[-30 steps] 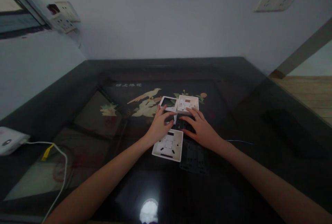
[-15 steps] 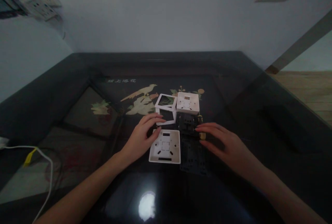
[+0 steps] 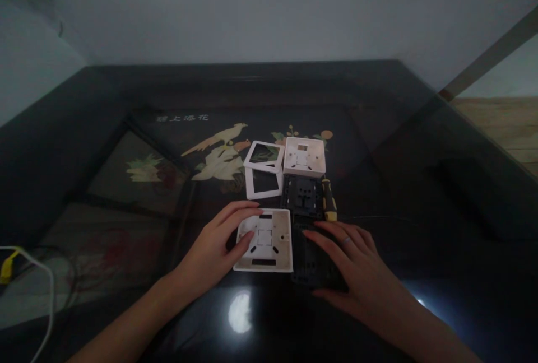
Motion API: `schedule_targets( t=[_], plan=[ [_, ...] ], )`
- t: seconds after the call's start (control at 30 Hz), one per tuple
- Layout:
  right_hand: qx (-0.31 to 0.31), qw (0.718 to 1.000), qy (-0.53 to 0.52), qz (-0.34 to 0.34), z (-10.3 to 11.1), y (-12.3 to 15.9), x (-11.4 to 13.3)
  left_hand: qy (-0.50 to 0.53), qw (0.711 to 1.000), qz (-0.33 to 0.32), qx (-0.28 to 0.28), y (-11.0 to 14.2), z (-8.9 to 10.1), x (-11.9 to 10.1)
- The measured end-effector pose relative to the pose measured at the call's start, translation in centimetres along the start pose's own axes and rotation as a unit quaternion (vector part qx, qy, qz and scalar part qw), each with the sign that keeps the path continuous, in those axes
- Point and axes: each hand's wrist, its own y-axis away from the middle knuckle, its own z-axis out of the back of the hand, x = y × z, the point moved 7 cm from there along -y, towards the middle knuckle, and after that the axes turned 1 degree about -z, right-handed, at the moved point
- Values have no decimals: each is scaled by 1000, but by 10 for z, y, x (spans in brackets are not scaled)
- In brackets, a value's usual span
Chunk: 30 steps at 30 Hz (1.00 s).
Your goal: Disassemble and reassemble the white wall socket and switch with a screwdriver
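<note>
My left hand point(image 3: 222, 237) lies over the left side of a white square wall-socket back box point(image 3: 264, 242), fingers apart, thumb reaching inside its rim. On the right, my right hand point(image 3: 347, 259) spreads its fingers over a black socket insert point(image 3: 305, 256) that lies flat beside the box and is partly covered. Just beyond sits a second black socket insert point(image 3: 303, 195). A screwdriver point(image 3: 328, 198) with a black and yellow handle lies to the right of that one. Farther back are another white back box point(image 3: 305, 156) and two overlapping white square frames point(image 3: 249, 184).
All of this rests on a dark glossy table point(image 3: 235, 94) decorated with a bird and flowers. A white cable point(image 3: 51, 296) with a yellow tag point(image 3: 8, 265) runs along the left. The wall point(image 3: 252, 10) rises behind the table's far edge.
My right hand has moved nearer, from beside the screwdriver and far insert to the near insert. My left hand has shifted from between frames and box onto the box's left side. The view has tilted down.
</note>
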Motion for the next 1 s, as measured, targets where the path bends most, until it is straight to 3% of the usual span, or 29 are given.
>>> schedule_targets(
  t=[0.17, 0.23, 0.37, 0.57, 1.0],
  plan=[
    [-28, 997, -70, -7, 21, 1, -7, 4, 1000, 10, 16, -1, 0, 2],
    [-50, 994, -86, -41, 36, 3, -23, 2, 1000, 11, 21, -1, 3, 3],
    [-109, 987, -23, -114, 57, 10, -68, -7, 1000, 7, 24, -1, 8, 3],
    [-84, 989, 21, -124, 46, 14, -98, -19, 999, -8, 25, 1, 8, 1],
    [-50, 987, -23, -149, 37, 10, -99, -11, 1000, 4, 22, 2, 6, -2]
  ],
)
